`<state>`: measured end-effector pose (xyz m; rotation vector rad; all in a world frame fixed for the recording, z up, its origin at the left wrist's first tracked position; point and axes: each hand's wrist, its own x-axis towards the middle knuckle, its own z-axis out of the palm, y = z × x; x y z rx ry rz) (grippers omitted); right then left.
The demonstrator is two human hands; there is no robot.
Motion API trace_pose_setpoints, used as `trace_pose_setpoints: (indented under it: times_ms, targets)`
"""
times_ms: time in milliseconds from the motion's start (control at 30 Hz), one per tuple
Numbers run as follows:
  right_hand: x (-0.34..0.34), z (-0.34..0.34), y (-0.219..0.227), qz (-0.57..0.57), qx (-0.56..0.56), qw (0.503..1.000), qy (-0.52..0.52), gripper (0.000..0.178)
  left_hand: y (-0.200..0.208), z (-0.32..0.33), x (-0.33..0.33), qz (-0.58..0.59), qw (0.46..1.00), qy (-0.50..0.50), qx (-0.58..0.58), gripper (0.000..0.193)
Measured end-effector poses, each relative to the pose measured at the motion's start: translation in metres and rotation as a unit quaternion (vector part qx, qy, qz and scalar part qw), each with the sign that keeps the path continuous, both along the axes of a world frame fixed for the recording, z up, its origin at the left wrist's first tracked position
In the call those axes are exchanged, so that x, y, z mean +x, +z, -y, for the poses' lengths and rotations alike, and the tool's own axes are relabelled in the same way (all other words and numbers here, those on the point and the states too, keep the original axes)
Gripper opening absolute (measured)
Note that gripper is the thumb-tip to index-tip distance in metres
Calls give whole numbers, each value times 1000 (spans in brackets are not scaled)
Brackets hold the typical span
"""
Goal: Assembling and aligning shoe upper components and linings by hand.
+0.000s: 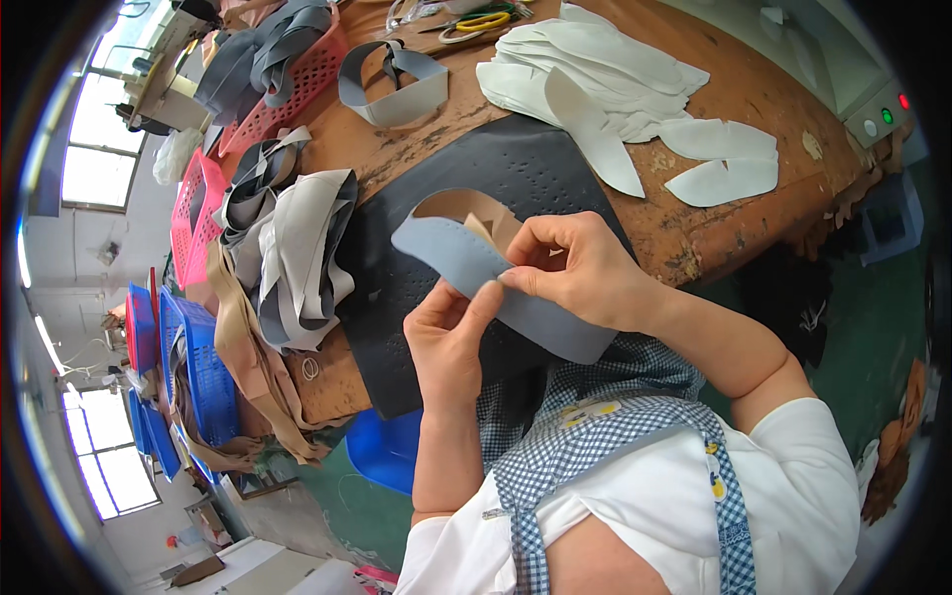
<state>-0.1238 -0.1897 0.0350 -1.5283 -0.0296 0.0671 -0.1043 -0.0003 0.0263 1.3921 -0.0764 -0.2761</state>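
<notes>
A curved strip of blue-grey, leather-like material (567,329) with a tan inner side is held up above a black mat (392,297). My left hand (444,332) pinches its lower edge between thumb and fingers. From the other side, my right hand (590,270) grips the same strip, its thumb and forefinger pressed together beside the left thumb. A small tan flap (480,230) sticks up inside the curve. Whatever lies between the fingertips is too small to make out. Small punched marks dot the mat.
White cut pieces (595,74) are heaped at the far right. Grey strips (302,238) and tan strips (253,367) lie left of the mat, near pink baskets (195,213) and a blue basket (203,362). A looped grey strip (409,102) and yellow-handled scissors (483,22) lie farther back.
</notes>
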Motion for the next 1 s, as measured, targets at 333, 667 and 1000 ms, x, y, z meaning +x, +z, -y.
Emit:
trace_pose_setpoints:
  times_ms: [333, 667, 1000]
  targets:
    - [-6, -4, -3, -11, -12, 1000, 6, 10, 3, -8, 18, -13, 998, 52, -27, 14]
    - [-5, -7, -1, 8, -16, 1000, 12, 10, -1, -3, 18, -79, 987, 74, -119, 11]
    - [16, 2, 45, 413, -267, 848, -196, 14, 99, 29, 69, 602, 724, 65, 332, 29]
